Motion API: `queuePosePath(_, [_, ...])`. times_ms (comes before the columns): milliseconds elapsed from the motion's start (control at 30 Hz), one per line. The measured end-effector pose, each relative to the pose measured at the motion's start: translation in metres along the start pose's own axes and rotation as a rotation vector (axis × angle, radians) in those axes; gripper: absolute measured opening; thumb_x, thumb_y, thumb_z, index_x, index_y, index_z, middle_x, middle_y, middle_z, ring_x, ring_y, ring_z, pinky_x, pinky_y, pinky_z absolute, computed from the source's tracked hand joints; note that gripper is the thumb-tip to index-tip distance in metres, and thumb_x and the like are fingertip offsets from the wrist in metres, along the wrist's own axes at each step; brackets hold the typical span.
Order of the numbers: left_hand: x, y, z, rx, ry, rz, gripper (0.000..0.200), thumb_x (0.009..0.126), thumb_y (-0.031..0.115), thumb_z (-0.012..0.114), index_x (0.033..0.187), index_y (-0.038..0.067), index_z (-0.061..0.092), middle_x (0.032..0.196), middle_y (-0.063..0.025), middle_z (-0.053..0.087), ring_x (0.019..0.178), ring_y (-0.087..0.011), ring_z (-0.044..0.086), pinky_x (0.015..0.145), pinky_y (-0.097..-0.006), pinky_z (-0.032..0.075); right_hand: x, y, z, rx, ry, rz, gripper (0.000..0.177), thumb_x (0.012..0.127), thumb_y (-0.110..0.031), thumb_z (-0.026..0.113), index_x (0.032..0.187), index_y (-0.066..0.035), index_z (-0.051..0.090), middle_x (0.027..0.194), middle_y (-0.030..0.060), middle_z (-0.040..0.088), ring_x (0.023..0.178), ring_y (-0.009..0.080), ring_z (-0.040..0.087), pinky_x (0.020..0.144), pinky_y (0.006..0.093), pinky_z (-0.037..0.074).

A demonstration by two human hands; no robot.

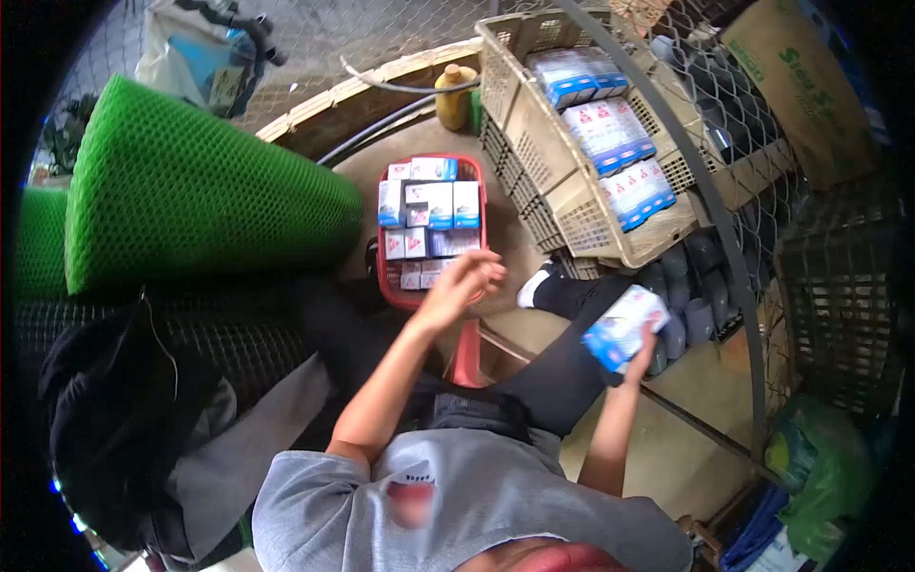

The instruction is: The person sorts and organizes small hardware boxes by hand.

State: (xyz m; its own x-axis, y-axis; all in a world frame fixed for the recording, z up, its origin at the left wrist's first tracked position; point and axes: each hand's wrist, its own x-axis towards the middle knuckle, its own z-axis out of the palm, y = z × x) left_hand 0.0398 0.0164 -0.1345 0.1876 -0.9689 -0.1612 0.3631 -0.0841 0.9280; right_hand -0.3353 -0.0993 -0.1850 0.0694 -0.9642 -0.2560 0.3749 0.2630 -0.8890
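- Beside the red basket (398, 296), on its right and nearer the body, the right hand (642, 360) grips a blue-and-white pack (624, 329); its fingers are closed around the lower right side. Blur hides the print, and whether it is one box or several is unclear.
- Over the basket's near right corner, the left hand (467, 284) is raised with loosely curled fingers, and nothing shows in them. Whether they touch the small boxes (440, 205) underneath cannot be told.
- Within the basket, the small boxes lie close together, some with their ends up and others on their sides.
- To the right of the basket and reaching beyond it, the pale crate (583, 227) holds larger packs (610, 133) in a row.
- Left of the basket lies the green mesh roll (219, 191); past its far right corner stands a yellow bottle (454, 110).
- As a judgement, the step in hand is handling the held pack, one hand loaded and the other free. Moving it well calls for a steady hold, a level path and care at the basket's rim.
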Motion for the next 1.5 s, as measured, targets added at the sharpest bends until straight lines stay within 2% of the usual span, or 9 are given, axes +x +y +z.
queuePosePath(200, [-0.026, -0.017, 0.085, -0.062, 0.007, 0.035, 0.067, 0.109, 0.037, 0.055, 0.163, 0.008, 0.028, 0.143, -0.0087, 0.055, 0.131, -0.0169, 0.049, 0.113, -0.0333, 0.037, -0.076, 0.005, 0.182, -0.631, -0.288, -0.410, 0.047, 0.102, -0.019, 0.063, 0.141, 0.006, 0.056, 0.137, 0.0211, 0.064, 0.129, 0.0276, 0.060, 0.113, 0.0404, 0.042])
queuePosePath(367, [-0.042, 0.005, 0.085, 0.111, 0.124, 0.165, 0.069, 0.108, 0.036, 0.056, 0.163, 0.006, 0.029, 0.154, -0.0140, 0.049, 0.140, -0.0204, 0.045, 0.118, -0.0354, 0.032, -0.039, -0.011, 0.239, -0.379, -0.172, -0.420, 0.039, 0.111, -0.016, 0.045, 0.138, 0.009, 0.058, 0.138, 0.0205, 0.066, 0.128, 0.0267, 0.062, 0.111, 0.0382, 0.044])
queuePosePath(667, [-0.038, 0.014, 0.051, 0.009, 0.326, 0.305, 0.063, 0.111, 0.035, 0.032, 0.159, -0.005, 0.033, 0.163, -0.0201, 0.039, 0.151, -0.0284, 0.036, 0.126, -0.0371, 0.022, -0.074, -0.027, 0.268, -0.779, -0.782, -0.907, 0.045, 0.104, -0.010, 0.046, 0.144, 0.009, 0.054, 0.158, 0.0278, 0.044, 0.150, 0.0409, 0.039, 0.123, 0.0475, 0.029])
queuePosePath(833, [-0.047, 0.061, 0.061, 0.526, 0.372, 0.373, 0.059, 0.109, 0.027, 0.036, 0.158, -0.006, 0.034, 0.158, -0.0266, 0.043, 0.148, -0.0347, 0.040, 0.121, -0.0378, 0.028, -0.072, 0.009, 0.279, -0.156, -0.364, -0.419, 0.046, 0.110, -0.015, 0.045, 0.148, 0.009, 0.046, 0.144, 0.0262, 0.058, 0.137, 0.0349, 0.054, 0.117, 0.0440, 0.038])
queuePosePath(967, [-0.036, 0.090, 0.056, 0.299, 0.551, 0.470, 0.059, 0.112, 0.034, 0.032, 0.157, -0.004, 0.038, 0.154, -0.0267, 0.047, 0.144, -0.0341, 0.045, 0.119, -0.0386, 0.031, -0.110, 0.029, 0.257, -0.501, -0.535, -0.573, 0.052, 0.106, -0.016, 0.056, 0.148, 0.011, 0.043, 0.146, 0.0338, 0.052, 0.139, 0.0372, 0.052, 0.116, 0.0439, 0.039])
queuePosePath(1167, [-0.041, 0.091, 0.056, 0.336, 0.500, 0.509, 0.045, 0.111, 0.019, 0.047, 0.149, -0.005, 0.049, 0.149, -0.0196, 0.056, 0.136, -0.0227, 0.052, 0.113, -0.0344, 0.040, -0.076, -0.006, 0.250, -0.064, -0.770, -0.052, 0.062, 0.091, -0.018, 0.077, 0.143, 0.000, 0.049, 0.128, 0.0088, 0.062, 0.114, 0.0163, 0.060, 0.099, 0.0328, 0.047])
queuePosePath(1267, [-0.036, 0.100, 0.038, 0.166, 0.581, 0.575, 0.018, 0.108, 0.015, 0.057, 0.100, -0.001, 0.060, 0.100, -0.0158, 0.076, 0.091, -0.0175, 0.072, 0.089, -0.0328, 0.055, -0.058, -0.009, 0.238, -0.044, -0.800, -0.005, 0.064, 0.090, -0.023, 0.078, 0.143, -0.001, 0.049, 0.124, 0.0074, 0.063, 0.111, 0.0172, 0.062, 0.097, 0.0318, 0.048])
queuePosePath(1400, [-0.035, 0.075, -0.006, 0.066, 0.455, 0.416, 0.058, 0.115, 0.037, 0.033, 0.072, 0.004, 0.052, 0.065, -0.0174, 0.066, 0.065, -0.0216, 0.069, 0.075, -0.0368, 0.058, -0.059, -0.019, 0.232, 0.115, -0.610, 0.155, 0.062, 0.092, -0.033, 0.075, 0.140, -0.003, 0.050, 0.115, 0.0049, 0.063, 0.100, 0.0149, 0.063, 0.085, 0.0320, 0.053])
queuePosePath(1500, [-0.032, 0.026, 0.016, -0.076, 0.209, 0.232, 0.047, 0.110, 0.044, 0.048, 0.122, -0.002, 0.055, 0.104, -0.0157, 0.068, 0.090, -0.0215, 0.071, 0.085, -0.0407, 0.057, -0.053, -0.011, 0.233, 0.259, -0.497, 0.095, 0.060, 0.092, -0.031, 0.077, 0.139, -0.004, 0.051, 0.115, 0.0051, 0.063, 0.098, 0.0148, 0.064, 0.081, 0.0321, 0.054])
